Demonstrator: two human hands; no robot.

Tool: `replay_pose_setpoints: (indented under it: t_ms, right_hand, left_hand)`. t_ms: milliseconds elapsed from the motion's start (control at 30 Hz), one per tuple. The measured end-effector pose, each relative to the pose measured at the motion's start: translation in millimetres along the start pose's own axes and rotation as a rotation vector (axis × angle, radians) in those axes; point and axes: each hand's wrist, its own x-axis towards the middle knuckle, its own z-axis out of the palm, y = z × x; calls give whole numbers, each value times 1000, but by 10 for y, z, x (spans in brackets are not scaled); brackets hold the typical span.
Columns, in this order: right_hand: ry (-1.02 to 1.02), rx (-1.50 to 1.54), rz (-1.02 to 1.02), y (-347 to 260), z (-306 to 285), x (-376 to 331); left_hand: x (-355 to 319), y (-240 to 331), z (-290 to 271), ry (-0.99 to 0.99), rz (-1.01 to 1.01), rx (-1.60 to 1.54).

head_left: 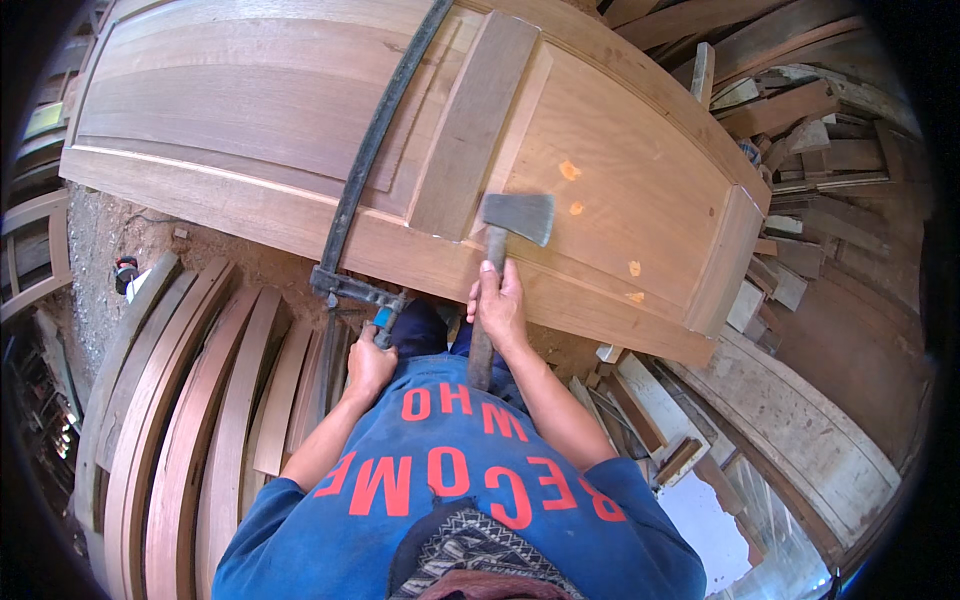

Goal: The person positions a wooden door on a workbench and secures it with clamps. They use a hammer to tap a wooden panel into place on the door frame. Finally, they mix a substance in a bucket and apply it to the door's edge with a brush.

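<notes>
In my right hand (pixel 498 303) is a hatchet (pixel 520 216), its wooden handle gripped partway up and its metal head over the lower frame of a wooden panelled door (pixel 620 165). The handle's lower end reaches back to my shirt. My left hand (pixel 371 362) is closed around the handle end of a long dark bar clamp (pixel 372 150), near a small blue part. The clamp's bar runs across the door from near to far. Several orange-yellow patches mark the door's right panel.
Several long wooden boards (pixel 180 420) stand side by side at the left. Stacked offcuts (pixel 800 110) fill the right and back right. A pale weathered board (pixel 800 420) lies at the lower right, near white sheets (pixel 705 520). Bare ground (pixel 210 235) shows beside the door.
</notes>
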Motion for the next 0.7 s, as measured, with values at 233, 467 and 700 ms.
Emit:
replay_pose_setpoints:
  t_ms: [233,467,700]
  right_hand:
    - [-21,-85,19,69,27,-15]
    - [-4,-136,53,59,-43,19]
    - [79,-180,-3,-244,-1082,345]
  left_hand:
    - [-19,27,-27,-1,-7,6]
    - [14,-83,-8,2,57,-11]
    - [391,-334,-240,-898,63,-603]
